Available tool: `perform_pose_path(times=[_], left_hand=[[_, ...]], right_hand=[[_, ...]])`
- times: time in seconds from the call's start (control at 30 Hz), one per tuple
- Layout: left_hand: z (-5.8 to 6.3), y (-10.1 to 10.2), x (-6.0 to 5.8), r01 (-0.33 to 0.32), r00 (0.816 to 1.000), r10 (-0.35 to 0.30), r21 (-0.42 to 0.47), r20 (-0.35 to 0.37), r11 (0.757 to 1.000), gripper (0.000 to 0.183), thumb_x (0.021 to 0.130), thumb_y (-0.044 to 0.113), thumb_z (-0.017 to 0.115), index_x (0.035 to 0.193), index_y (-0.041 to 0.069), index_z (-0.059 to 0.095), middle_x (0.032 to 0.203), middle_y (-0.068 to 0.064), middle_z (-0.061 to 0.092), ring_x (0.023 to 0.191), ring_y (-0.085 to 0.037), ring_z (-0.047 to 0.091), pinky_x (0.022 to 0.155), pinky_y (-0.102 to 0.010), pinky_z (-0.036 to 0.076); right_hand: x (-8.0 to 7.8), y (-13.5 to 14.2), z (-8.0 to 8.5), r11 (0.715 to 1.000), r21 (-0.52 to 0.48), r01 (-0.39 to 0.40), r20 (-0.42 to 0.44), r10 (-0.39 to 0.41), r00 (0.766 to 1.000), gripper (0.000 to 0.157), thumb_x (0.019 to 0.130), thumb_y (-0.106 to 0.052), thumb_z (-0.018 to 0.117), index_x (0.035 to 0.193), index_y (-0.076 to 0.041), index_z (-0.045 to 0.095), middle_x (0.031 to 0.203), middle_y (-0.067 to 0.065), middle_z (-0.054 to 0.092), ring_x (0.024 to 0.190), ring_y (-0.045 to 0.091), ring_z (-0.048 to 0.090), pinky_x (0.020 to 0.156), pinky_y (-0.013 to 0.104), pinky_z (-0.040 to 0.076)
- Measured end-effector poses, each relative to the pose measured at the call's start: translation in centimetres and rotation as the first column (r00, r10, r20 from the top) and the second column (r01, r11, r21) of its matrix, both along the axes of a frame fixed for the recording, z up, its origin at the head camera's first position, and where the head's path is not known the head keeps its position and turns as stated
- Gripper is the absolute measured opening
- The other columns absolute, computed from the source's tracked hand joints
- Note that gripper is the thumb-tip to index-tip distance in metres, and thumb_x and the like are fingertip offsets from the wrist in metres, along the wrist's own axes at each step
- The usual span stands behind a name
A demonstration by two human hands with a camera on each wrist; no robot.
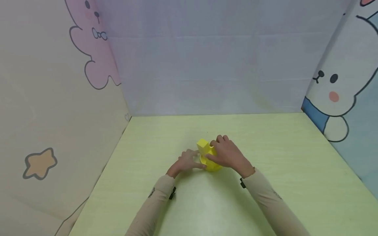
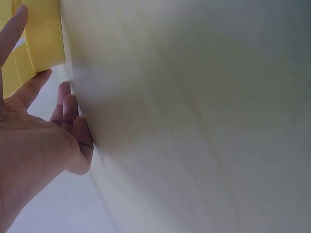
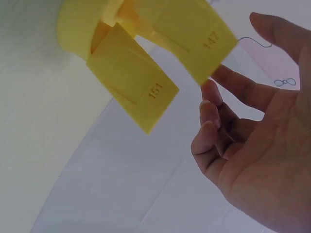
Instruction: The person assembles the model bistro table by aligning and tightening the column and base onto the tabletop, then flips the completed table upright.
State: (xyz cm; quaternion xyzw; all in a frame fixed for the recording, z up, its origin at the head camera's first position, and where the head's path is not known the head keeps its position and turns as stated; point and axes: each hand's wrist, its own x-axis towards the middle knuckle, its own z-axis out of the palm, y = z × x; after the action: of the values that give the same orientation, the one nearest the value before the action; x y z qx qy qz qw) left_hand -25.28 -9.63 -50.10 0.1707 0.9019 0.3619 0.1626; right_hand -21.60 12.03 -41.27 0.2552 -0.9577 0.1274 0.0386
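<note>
A round yellow plastic base [image 1: 212,166] sits on the table, with flat yellow tags rising from it. In the right wrist view one tag [image 3: 133,77] reads 151 and another tag [image 3: 194,41] reads 147. From the left side, my left hand [image 1: 186,160] holds the yellow piece between thumb and index finger; its other fingers rest by the tabletop in the left wrist view. At the upper right of the piece is my right hand [image 1: 226,152]. Its index fingertip lies by the edge of the 147 tag, and the thumb stands apart. Part of the base is hidden behind this hand.
A pale yellow-green tabletop [image 1: 153,141] spreads around the hands. Pale cloth [image 1: 212,72] hangs along the back edge, and cartoon-printed panels stand at left and right. A thin cable [image 1: 71,214] runs down at the lower left.
</note>
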Motion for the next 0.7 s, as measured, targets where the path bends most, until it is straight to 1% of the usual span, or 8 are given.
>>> perform_pose_path(times=[0.1, 0.2, 0.27, 0.37, 0.47, 0.53, 0.6, 0.7], left_hand=[[0.0, 0.1, -0.1, 0.005, 1.0, -0.005, -0.013, -0.004, 1.0, 0.082, 0.083, 0.049, 0.082, 0.152, 0.013, 0.054, 0.138, -0.018, 0.051, 0.125, -0.04, 0.042, 0.098, -0.064, 0.036], [0.0, 0.1, -0.1, 0.003, 1.0, -0.003, -0.004, -0.002, 1.0, 0.083, 0.083, 0.049, 0.083, 0.151, 0.012, 0.054, 0.138, -0.018, 0.051, 0.125, -0.04, 0.042, 0.098, -0.063, 0.036], [0.0, 0.2, -0.2, 0.001, 1.0, -0.001, -0.001, 0.003, 1.0, 0.083, 0.083, 0.048, 0.083, 0.151, 0.011, 0.054, 0.138, -0.018, 0.051, 0.125, -0.04, 0.041, 0.098, -0.063, 0.037], [0.1, 0.2, -0.1, -0.003, 1.0, 0.003, 0.001, 0.006, 1.0, 0.083, 0.083, 0.048, 0.083, 0.151, 0.009, 0.053, 0.138, -0.019, 0.051, 0.125, -0.04, 0.041, 0.099, -0.063, 0.036], [0.0, 0.2, 0.0, -0.008, 1.0, 0.008, 0.001, 0.005, 1.0, 0.084, 0.083, 0.047, 0.083, 0.152, 0.009, 0.052, 0.139, -0.02, 0.05, 0.127, -0.041, 0.041, 0.1, -0.064, 0.034], [0.0, 0.2, 0.0, -0.008, 1.0, 0.008, 0.0, 0.009, 1.0, 0.085, 0.083, 0.047, 0.083, 0.152, 0.009, 0.052, 0.14, -0.02, 0.05, 0.127, -0.041, 0.041, 0.1, -0.065, 0.035], [0.0, 0.2, 0.1, -0.01, 1.0, 0.01, -0.004, 0.016, 1.0, 0.085, 0.083, 0.048, 0.083, 0.153, 0.009, 0.052, 0.141, -0.02, 0.05, 0.127, -0.041, 0.041, 0.1, -0.065, 0.035], [0.1, 0.2, 0.2, -0.016, 1.0, 0.016, -0.004, 0.021, 1.0, 0.086, 0.083, 0.048, 0.083, 0.152, 0.009, 0.052, 0.14, -0.019, 0.05, 0.126, -0.04, 0.041, 0.1, -0.065, 0.035]], right_hand=[[0.3, 0.8, 0.5, 0.998, -0.049, -0.031, 0.041, 0.033, 0.999, 0.039, 0.094, -0.029, 0.074, 0.119, -0.001, 0.069, 0.101, 0.01, 0.054, 0.089, 0.027, 0.045, 0.077, 0.041, 0.044], [0.4, 1.6, 0.4, 0.997, -0.066, -0.05, 0.058, 0.053, 0.997, 0.034, 0.093, -0.023, 0.075, 0.119, -0.001, 0.069, 0.098, 0.008, 0.053, 0.087, 0.025, 0.043, 0.075, 0.038, 0.043], [0.4, 1.8, 0.2, 0.997, -0.061, -0.049, 0.032, 0.051, 0.998, 0.032, 0.093, -0.023, 0.078, 0.115, -0.001, 0.069, 0.095, 0.007, 0.051, 0.085, 0.024, 0.042, 0.073, 0.037, 0.042], [0.4, 1.8, -0.5, 0.999, -0.031, -0.025, -0.048, 0.024, 0.999, 0.034, 0.092, -0.03, 0.08, 0.105, -0.002, 0.068, 0.09, 0.006, 0.051, 0.082, 0.024, 0.044, 0.071, 0.037, 0.044], [0.6, 1.7, -0.9, 1.0, -0.006, 0.017, -0.102, -0.018, 0.995, 0.042, 0.091, -0.041, 0.08, 0.103, -0.002, 0.067, 0.089, 0.007, 0.053, 0.081, 0.025, 0.047, 0.072, 0.041, 0.045], [0.9, 1.7, -1.0, 0.999, 0.001, 0.048, -0.118, -0.048, 0.992, 0.047, 0.09, -0.045, 0.079, 0.106, -0.002, 0.067, 0.091, 0.008, 0.055, 0.083, 0.027, 0.05, 0.074, 0.044, 0.045], [1.2, 1.9, -0.9, 0.998, 0.0, 0.069, -0.122, -0.069, 0.99, 0.049, 0.088, -0.046, 0.079, 0.108, -0.003, 0.068, 0.094, 0.009, 0.057, 0.086, 0.028, 0.052, 0.077, 0.046, 0.045], [1.5, 2.2, -0.8, 0.998, 0.004, 0.069, -0.137, -0.068, 0.988, 0.045, 0.087, -0.044, 0.079, 0.104, -0.004, 0.067, 0.092, 0.008, 0.056, 0.085, 0.028, 0.052, 0.077, 0.048, 0.045]])
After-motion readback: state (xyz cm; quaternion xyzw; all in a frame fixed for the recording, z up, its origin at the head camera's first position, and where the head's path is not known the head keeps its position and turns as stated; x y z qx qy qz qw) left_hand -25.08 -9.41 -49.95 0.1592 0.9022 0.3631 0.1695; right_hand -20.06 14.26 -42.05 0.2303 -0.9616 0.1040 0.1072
